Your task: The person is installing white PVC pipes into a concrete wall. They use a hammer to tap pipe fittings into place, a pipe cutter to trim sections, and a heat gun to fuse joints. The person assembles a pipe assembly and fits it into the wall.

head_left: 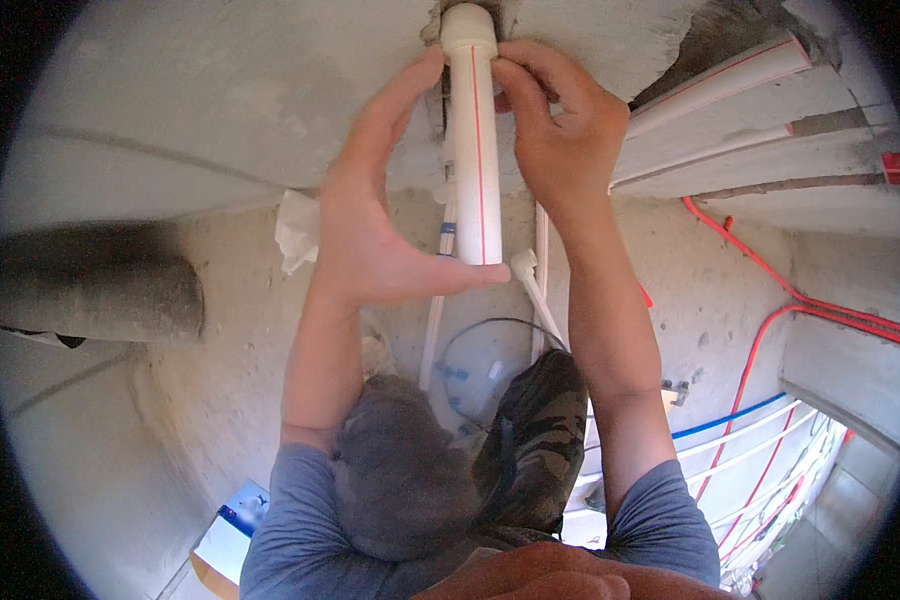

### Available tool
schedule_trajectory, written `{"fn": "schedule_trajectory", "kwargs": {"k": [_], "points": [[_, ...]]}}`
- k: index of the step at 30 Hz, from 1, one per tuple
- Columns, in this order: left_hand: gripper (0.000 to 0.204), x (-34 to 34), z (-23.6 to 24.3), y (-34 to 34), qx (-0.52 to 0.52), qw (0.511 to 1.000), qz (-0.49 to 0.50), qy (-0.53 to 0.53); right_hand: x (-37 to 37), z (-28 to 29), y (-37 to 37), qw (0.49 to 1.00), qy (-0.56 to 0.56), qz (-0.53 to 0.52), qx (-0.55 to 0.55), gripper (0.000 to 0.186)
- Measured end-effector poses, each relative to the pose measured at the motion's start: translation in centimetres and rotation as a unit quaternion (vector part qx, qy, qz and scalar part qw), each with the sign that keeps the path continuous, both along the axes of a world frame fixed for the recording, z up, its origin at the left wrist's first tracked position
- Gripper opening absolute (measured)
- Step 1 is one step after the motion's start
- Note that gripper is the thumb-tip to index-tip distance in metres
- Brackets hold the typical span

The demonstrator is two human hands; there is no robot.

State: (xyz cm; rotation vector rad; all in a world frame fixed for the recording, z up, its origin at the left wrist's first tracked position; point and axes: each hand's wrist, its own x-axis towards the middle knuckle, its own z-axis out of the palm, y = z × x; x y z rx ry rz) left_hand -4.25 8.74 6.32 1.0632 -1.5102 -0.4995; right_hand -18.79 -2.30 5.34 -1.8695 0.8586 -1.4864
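A short white plastic pipe (476,170) with a red stripe stands nearly upright in front of the grey wall. A wider off-white pipe fitting (468,32) caps its upper end, at a notch in the wall. My left hand (365,225) spans the pipe's length. Its thumb lies beneath the lower end, and its fingertips touch the upper left side by the fitting. From the other side, my right hand (568,130) presses bent fingers and thumb against the pipe just under the fitting's collar. Some right fingertips are hidden behind the pipe.
Narrower white pipes (448,260) run down behind my hands. Another red-striped pipe (720,88) emerges at a broken hole, upper right. Red tubing (750,260) and a blue pipe (730,416) run along the right. A thick dark pipe (110,285) juts in at left. My knees (400,470) are below.
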Motion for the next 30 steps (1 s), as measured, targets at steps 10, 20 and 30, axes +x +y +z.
{"fn": "schedule_trajectory", "kwargs": {"k": [10, 20, 30], "points": [[0.13, -0.3, -0.1, 1.6, 0.015, 0.999, 0.043, -0.013, 1.8, -1.9, 0.0, 0.982, 0.029, -0.103, -0.158, 0.024], [0.12, 0.3, -1.3, 2.3, -0.026, 0.997, 0.006, 0.066, -0.3, -0.9, 1.0, 0.99, 0.113, -0.031, -0.075, 0.038], [0.023, 0.8, -5.5, -2.9, 0.063, 0.961, 0.04, 0.268, -0.6, 9.7, 13.2, 0.922, 0.104, 0.027, 0.371, 0.073]]}}
